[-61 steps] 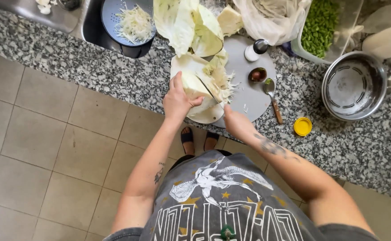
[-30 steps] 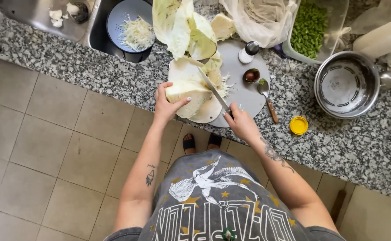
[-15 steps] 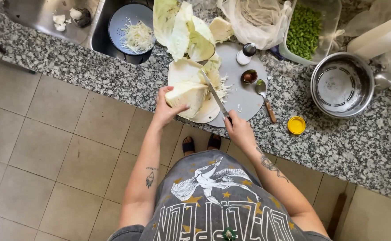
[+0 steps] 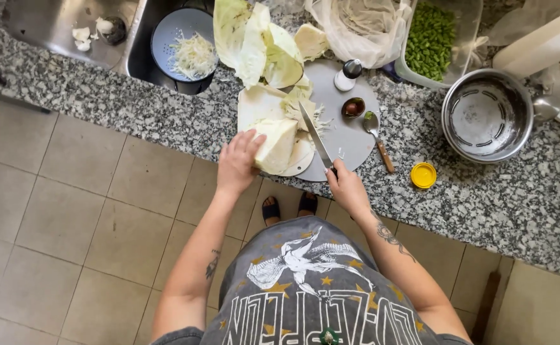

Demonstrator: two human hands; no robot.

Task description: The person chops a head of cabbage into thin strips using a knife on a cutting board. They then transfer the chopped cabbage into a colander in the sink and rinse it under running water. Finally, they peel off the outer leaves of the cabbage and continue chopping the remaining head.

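My left hand [image 4: 238, 163] grips a pale cabbage wedge [image 4: 276, 144] lying on a white cutting board [image 4: 254, 108] at the counter's front edge. My right hand [image 4: 346, 185] is closed on the handle of a kitchen knife [image 4: 314, 136]. Its blade points away from me, just right of the wedge, over a round grey board [image 4: 350, 137]. Shredded cabbage [image 4: 305, 110] lies between the boards.
Loose cabbage leaves [image 4: 254, 35] lie behind the boards. A blue colander with shreds [image 4: 187, 48] sits in the sink. On the granite counter [image 4: 504, 198] are a steel bowl [image 4: 488, 115], a yellow lid [image 4: 424, 175], a spoon [image 4: 378, 137], a tub of green beans [image 4: 430, 38] and a plastic bag [image 4: 363, 25].
The knife has come off the cabbage and now lies to the right of the wedge. My left hand has shifted its hold on the wedge. The view has drifted slightly.
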